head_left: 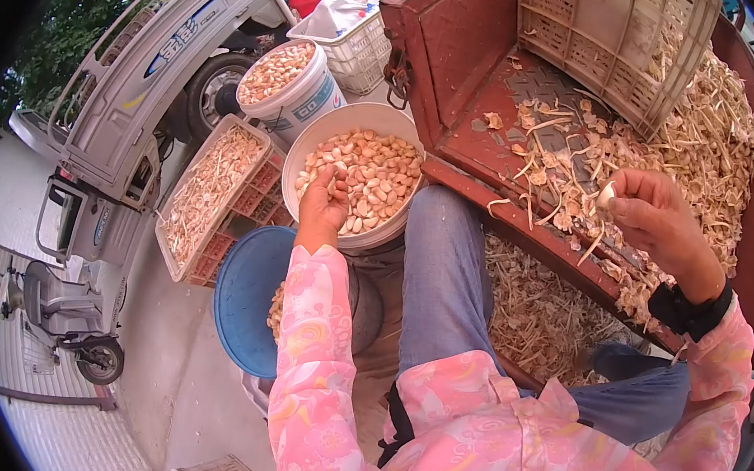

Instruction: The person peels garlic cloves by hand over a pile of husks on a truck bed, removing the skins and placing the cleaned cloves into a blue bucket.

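Observation:
My left hand (323, 206) is over the near-left side of a white bucket (291, 173) of garlic cloves (376, 176). Its fingers are pinched together, and a pale clove shows at their tips. Over the edge of a red cart bed (521, 222), my right hand (657, 219) grips a whitish garlic clove (606, 195) between thumb and fingers. Dry garlic skins and stalks (695, 141) are heaped beneath and beyond that hand.
A plastic crate (615, 17) stands tilted on the cart. Left of the bucket are a blue tub (243, 303) and a crate of garlic pieces (209, 193). Behind stands another full bucket (301, 102). More skins (539, 320) lie under the cart edge. A three-wheeled truck (170, 65) is parked behind.

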The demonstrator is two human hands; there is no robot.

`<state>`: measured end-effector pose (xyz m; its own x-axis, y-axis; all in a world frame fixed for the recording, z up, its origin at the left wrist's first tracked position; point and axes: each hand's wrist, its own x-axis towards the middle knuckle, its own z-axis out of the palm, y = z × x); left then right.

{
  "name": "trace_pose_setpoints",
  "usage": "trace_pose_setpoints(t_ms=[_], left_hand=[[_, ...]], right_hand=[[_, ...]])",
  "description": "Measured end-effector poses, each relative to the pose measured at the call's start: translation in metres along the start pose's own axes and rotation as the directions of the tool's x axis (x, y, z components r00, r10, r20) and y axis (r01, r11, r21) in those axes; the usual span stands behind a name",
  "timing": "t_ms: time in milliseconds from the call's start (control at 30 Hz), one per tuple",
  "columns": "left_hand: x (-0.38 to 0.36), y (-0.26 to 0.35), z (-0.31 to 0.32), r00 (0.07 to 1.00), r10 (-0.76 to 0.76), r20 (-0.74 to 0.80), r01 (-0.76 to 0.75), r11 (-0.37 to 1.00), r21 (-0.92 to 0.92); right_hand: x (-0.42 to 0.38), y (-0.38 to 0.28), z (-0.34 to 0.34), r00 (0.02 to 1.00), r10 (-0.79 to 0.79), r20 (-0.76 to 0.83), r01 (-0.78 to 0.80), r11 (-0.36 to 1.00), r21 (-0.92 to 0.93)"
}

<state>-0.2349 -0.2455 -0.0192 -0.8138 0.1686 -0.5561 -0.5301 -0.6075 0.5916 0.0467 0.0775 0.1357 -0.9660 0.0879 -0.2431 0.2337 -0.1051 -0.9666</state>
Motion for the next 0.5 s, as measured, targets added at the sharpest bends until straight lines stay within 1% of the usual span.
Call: trace_pose_setpoints(t_ms=[33,67,100,133,167,200,233,267,300,333,367,433,467,500], left_hand=[[0.003,0.002,-0.005,0.999,-0.007,-0.048,0.008,1.000,0.026],[0.004,0.003,-0.013,1.000,-0.027,-0.003,0.027,1.000,-0.014],[-0.017,0.000,-0.010,0.995,0.000,0.098,0.000,1.000,-0.004],[-0.048,-0.009,-0.002,0.964,-0.028,0.266,0.036,0.999,-0.026],[-0.076,-0.025,0.005,0.935,-0.061,0.349,0.056,0.998,0.025],[-0.107,-0.047,0.014,0.911,-0.148,0.386,0.121,0.988,0.093],[-0.130,-0.070,0.019,0.847,-0.296,0.442,0.239,0.954,0.181],[-0.150,-0.089,0.026,0.765,-0.400,0.504,0.304,0.915,0.264],[-0.162,-0.105,0.032,0.716,-0.446,0.537,0.337,0.894,0.294],[-0.172,-0.119,0.035,0.664,-0.491,0.564,0.368,0.871,0.326],[-0.180,-0.130,0.039,0.637,-0.485,0.599,0.339,0.874,0.348],[-0.188,-0.144,0.038,0.644,-0.475,0.600,0.322,0.879,0.350],[-0.185,-0.150,0.032,0.645,-0.479,0.596,0.314,0.876,0.366],[-0.185,-0.151,0.026,0.657,-0.476,0.585,0.296,0.876,0.380]], right_hand=[[0.002,0.001,0.004,1.000,-0.009,0.014,0.009,1.000,0.014],[0.002,0.002,0.008,0.998,0.000,0.067,-0.004,0.998,0.060],[0.002,0.005,0.013,0.996,0.007,0.092,-0.016,0.995,0.096],[0.002,0.010,0.017,0.994,0.019,0.107,-0.032,0.991,0.129],[0.003,0.014,0.022,0.993,0.040,0.114,-0.059,0.984,0.168],[0.006,0.020,0.023,0.984,0.076,0.159,-0.106,0.975,0.193],[0.009,0.027,0.024,0.986,0.094,0.139,-0.117,0.978,0.170],[0.013,0.035,0.027,0.985,0.108,0.134,-0.128,0.980,0.152],[0.017,0.040,0.034,0.983,0.120,0.138,-0.139,0.981,0.136],[0.015,0.037,0.045,0.988,0.116,0.102,-0.114,0.993,-0.019],[0.014,0.043,0.050,0.989,0.070,0.127,-0.053,0.989,-0.135],[0.012,0.058,0.056,0.982,-0.024,0.187,0.090,0.931,-0.353],[0.011,0.064,0.057,0.977,-0.084,0.196,0.176,0.838,-0.517],[0.009,0.067,0.060,0.975,-0.079,0.210,0.187,0.801,-0.569]])
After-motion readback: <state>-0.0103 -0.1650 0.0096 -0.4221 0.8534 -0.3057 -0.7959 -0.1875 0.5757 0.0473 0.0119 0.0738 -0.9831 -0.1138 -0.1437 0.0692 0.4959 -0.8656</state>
